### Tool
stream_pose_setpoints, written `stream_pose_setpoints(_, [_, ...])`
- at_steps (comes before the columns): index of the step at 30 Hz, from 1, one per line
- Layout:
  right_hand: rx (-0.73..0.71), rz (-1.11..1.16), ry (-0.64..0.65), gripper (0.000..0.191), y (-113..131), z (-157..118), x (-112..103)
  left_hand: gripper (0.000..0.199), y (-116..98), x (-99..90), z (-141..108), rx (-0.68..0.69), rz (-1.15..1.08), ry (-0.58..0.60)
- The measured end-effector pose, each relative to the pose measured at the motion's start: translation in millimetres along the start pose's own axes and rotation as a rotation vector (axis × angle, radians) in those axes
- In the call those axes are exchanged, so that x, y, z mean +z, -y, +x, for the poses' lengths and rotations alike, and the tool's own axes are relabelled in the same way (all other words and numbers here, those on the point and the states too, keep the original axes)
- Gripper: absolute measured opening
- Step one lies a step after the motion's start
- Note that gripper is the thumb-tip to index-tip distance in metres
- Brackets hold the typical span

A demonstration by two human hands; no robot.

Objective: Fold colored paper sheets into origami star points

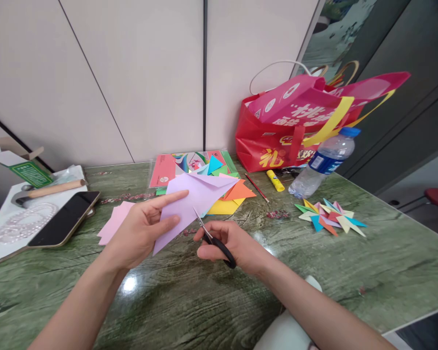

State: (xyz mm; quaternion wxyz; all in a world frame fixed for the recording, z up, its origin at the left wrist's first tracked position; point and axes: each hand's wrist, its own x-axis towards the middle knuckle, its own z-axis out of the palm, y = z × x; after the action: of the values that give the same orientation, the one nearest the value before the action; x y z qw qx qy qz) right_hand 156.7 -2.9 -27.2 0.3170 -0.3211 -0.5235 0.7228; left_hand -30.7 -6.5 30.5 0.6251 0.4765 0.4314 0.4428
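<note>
A sheet of light purple paper (193,197), with a crease and one edge folded up, is pinched between the thumb and fingers of my left hand (151,221). My right hand (226,245) has its fingers in the black handles of a pair of scissors (219,247). The metal blades point up and left, at the paper's lower edge; whether they have cut into it I cannot make out. Behind the sheet lie folded orange paper (240,190) and yellow paper (226,207). Pink paper (115,222) lies left, partly behind my left wrist.
On the right are a red gift bag (266,146), a water bottle (323,163), a yellow glue stick (275,180), a red pencil (256,187) and folded paper stars (330,217). A phone (65,218), hammer (51,189) and beads (25,223) lie left. A paper pack (162,170) lies behind.
</note>
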Motion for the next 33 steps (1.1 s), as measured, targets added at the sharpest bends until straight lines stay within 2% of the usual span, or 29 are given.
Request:
stream_pose_setpoints(23, [-0.004,-0.069,-0.024,0.044,-1.8,-0.5,-1.6,0.046,-0.8,-0.2,0.5,0.002,0.016,-0.021])
stream_pose_setpoints(33, [0.000,-0.021,0.001,0.050,0.6,-1.2,-0.1,0.042,3.1,-0.6,1.1,0.016,0.050,0.022])
